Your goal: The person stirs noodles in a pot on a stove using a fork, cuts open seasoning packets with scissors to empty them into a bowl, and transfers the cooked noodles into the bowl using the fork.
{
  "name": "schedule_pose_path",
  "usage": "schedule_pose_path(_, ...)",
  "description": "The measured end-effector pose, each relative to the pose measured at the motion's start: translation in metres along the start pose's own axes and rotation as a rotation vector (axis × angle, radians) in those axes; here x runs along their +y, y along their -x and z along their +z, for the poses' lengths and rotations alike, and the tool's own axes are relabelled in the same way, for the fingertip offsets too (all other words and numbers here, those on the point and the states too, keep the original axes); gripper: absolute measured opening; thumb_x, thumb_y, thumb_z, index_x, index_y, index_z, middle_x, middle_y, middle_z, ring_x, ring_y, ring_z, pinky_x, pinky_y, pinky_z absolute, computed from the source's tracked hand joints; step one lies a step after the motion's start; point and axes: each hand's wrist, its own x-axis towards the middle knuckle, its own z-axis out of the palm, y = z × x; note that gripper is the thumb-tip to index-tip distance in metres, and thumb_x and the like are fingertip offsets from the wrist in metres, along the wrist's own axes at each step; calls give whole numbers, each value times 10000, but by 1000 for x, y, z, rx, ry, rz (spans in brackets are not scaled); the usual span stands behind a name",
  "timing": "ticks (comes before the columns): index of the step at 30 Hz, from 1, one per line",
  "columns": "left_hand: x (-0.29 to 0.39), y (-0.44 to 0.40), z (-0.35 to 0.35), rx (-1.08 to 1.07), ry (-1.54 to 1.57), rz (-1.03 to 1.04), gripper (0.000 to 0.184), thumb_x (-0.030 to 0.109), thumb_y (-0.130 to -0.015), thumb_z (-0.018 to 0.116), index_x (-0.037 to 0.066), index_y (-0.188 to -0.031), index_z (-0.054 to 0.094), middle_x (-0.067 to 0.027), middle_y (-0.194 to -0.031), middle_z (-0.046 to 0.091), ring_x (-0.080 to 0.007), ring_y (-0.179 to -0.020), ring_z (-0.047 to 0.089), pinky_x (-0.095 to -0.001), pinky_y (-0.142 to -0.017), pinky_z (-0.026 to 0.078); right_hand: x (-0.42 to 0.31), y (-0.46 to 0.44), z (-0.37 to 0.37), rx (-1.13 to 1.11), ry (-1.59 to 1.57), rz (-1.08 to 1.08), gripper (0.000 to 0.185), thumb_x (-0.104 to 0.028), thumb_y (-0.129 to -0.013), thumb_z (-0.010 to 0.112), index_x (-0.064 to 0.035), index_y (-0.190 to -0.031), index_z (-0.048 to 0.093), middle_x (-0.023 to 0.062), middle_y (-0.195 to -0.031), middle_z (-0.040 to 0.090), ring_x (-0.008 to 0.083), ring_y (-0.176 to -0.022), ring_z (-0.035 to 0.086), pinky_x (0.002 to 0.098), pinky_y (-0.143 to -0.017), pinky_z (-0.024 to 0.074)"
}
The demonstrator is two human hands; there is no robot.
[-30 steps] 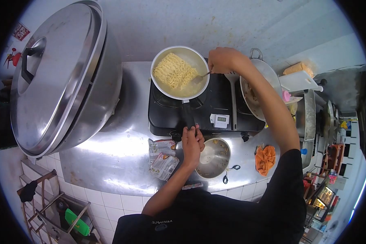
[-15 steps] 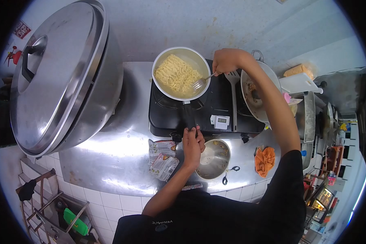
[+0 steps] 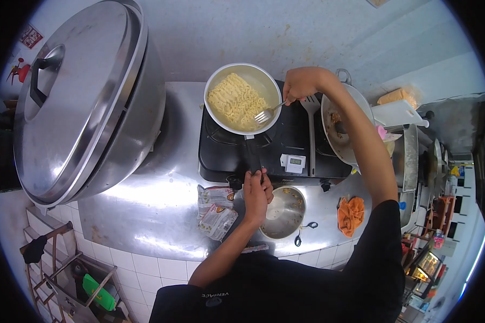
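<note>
Fork (image 3: 265,114), tines pointing lower left, long axis aslant

The saucepan (image 3: 264,81) sits on the left of the stove (image 3: 221,159), noodles (image 3: 234,99) in it. To its right lie a display unit (image 3: 294,163), then a spatula (image 3: 312,142); beyond stands a second pan (image 3: 337,145). Left of the stove stands a pot (image 3: 140,124). Before it, left to right: packets (image 3: 218,220), a bowl (image 3: 283,222), scissors (image 3: 300,231), a cloth (image 3: 351,216).

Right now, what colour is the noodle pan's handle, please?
The handle is black, clearest in the head view.
</note>
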Motion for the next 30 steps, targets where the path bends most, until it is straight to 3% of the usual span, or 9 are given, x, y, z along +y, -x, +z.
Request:
schedule_pose_path(10, 2, 3, 2, -2, -6, -8, 167, 257, -1001, 409, 111, -1039, 480, 64, -658, 368, -24, -434, 248, -222, -403, 164, 1, 1, -4, -94, -247, -47, 229, -254, -774, 691, -86, -914, 759, -13, -551, 562, 82, -515, 484, 258, -498, 394)
schedule_pose_path(21, 4, 3, 4, 11, 7, -25, 167, 255, -1000, 409, 107, -1032, 480, 60, -660, 369, -26, -443, 255, -222, -411, 169, -1, 32, -17, -33, -454, -145, 234, -216, -840, 653, -52, -976, 747, -25, -622, 565, 52, -555, 472, 223, -496, 363)
schedule_pose_path(26, 3, 4, 5, -25, -2, 26, 170, 260, -1005, 408, 107, -1031, 480, 56, -660, 367, -30, -458, 265, -224, -412, 179, -33, 79, -29, 79, -518, -227, 262, -262, -830, 674, -67, -989, 746, -32, -588, 514, 56, -537, 433, 224, -490, 323)
schedule_pose_path(28, 3, 4, 5, 17, -11, 24, 173, 259, -1005, 410, 101, -1025, 478, 55, -659, 366, -32, -462, 274, -224, -415, 191, -55, 96, -33, 129, -524, -268, 211, -166, -857, 652, -25, -990, 736, -22, -664, 587, 49, -577, 481, 215, -514, 362)
schedule_pose_path(30, 0, 5, 4, -25, -17, 62, 172, 261, -1005, 412, 101, -1027, 470, 53, -659, 370, -34, -459, 273, -226, -413, 200, -84, 108, -28, 129, -500, -322, 209, -174, -868, 657, -28, -993, 737, -20, -664, 584, 49, -582, 479, 220, -513, 361)
